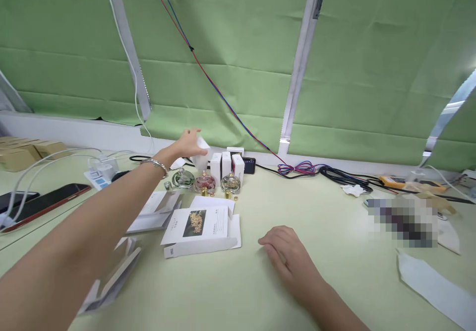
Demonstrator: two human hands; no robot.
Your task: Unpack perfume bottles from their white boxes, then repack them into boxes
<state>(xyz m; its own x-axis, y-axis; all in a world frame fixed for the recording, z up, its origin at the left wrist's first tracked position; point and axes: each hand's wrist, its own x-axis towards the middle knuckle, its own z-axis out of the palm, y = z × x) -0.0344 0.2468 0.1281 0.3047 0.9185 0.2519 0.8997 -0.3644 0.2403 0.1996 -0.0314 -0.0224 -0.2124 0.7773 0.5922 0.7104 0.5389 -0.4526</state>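
Observation:
My left hand point(190, 144), a silver bracelet at its wrist, reaches to the back of the table. Its thumb and fingers are closed around a small white box point(201, 160). Beside that stand several upright white boxes point(226, 165). In front of them sit three glass bottles: a green one point(183, 178), a red one point(204, 182) and a yellowish one point(230, 183). Small gold caps point(203, 191) lie close by. My right hand point(288, 251) rests on the table with loosely bent fingers, holding nothing. Left of it lies an opened white carton point(211, 227) with a flower picture.
More opened packaging point(111, 276) lies under my left arm. Phones point(48, 204) and white cables are at the left, with brown cartons point(26, 153) behind. Coiled cables point(342, 177), a crumpled tissue point(353, 190) and a white sheet point(435, 286) lie at the right. Green blinds point(230, 48) hang behind.

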